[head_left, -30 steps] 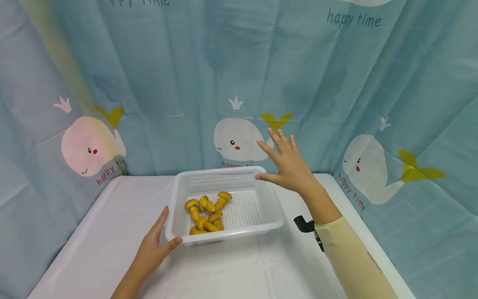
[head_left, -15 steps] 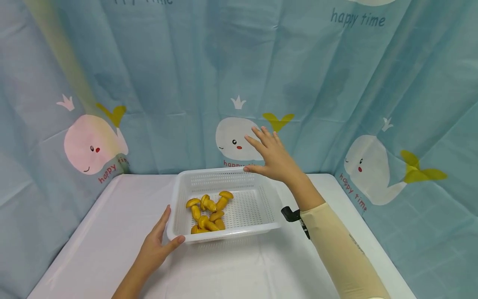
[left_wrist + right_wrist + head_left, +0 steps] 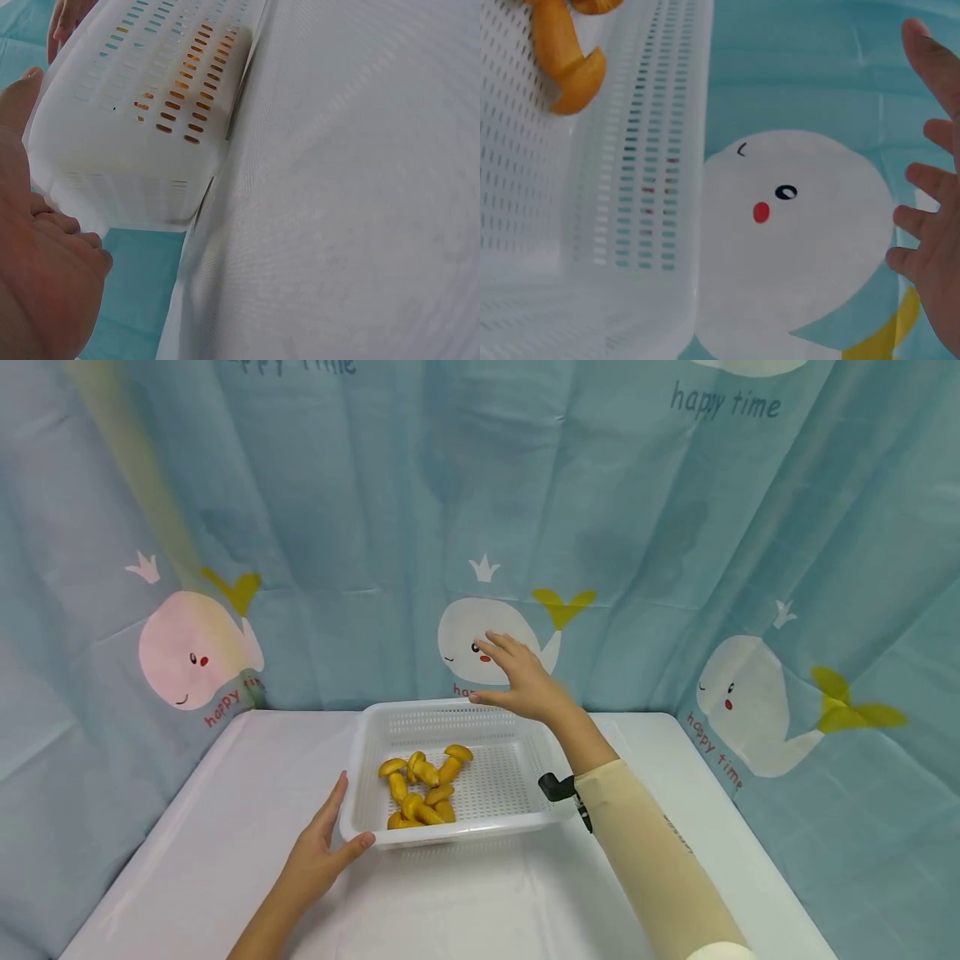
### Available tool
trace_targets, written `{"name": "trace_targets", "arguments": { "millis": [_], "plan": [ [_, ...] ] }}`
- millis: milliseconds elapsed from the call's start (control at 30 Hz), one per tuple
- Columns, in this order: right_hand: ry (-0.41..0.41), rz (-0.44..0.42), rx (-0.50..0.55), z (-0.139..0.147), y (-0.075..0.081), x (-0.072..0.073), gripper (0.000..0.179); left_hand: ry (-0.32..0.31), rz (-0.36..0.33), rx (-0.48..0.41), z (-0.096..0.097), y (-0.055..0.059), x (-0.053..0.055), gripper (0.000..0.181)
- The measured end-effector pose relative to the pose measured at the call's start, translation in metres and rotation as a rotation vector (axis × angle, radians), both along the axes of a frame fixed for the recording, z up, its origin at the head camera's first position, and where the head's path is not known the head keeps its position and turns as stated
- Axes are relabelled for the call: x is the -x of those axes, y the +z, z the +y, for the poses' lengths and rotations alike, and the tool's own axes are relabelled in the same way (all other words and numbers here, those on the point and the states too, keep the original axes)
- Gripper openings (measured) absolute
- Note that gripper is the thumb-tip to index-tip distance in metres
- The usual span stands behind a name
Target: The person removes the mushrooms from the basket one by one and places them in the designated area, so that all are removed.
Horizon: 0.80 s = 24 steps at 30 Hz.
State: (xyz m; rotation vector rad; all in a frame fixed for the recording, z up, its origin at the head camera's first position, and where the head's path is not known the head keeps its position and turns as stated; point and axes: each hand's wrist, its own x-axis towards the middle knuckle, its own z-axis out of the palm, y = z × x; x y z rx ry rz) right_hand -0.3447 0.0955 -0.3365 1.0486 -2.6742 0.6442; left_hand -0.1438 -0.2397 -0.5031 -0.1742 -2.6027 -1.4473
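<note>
A white perforated plastic basket sits on the table with several yellow-brown mushrooms grouped in its left half. At its near left corner is my left hand, thumb along the front rim and fingers by the left side. From the left wrist view, the thumb lies against the rim; whether the other fingers touch the wall is unclear. My right hand hovers over the basket's far right part, holding nothing, fingers spread. In the right wrist view its fingers are apart from the basket wall.
A white cloth covers the table. Light blue curtains with printed whales hang behind and along both sides. A black wrist strap sits at the right sleeve's cuff, above the basket's right rim.
My right hand has moved left, from over the basket's right edge to above its far rim. The left hand stays at the corner, and the mushrooms lie unchanged.
</note>
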Motion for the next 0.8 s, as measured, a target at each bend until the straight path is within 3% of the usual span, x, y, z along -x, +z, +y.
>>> {"name": "trace_targets", "arguments": {
  "millis": [467,800],
  "plan": [
    [0.059,-0.258,0.169,-0.017,-0.027,0.012,0.093,-0.013,0.026,-0.001,-0.001,-0.006,0.003,0.101],
    [0.081,-0.333,0.139,-0.027,-0.051,0.017,0.082,-0.002,0.022,0.006,-0.001,-0.005,0.002,0.101]
  ]
}}
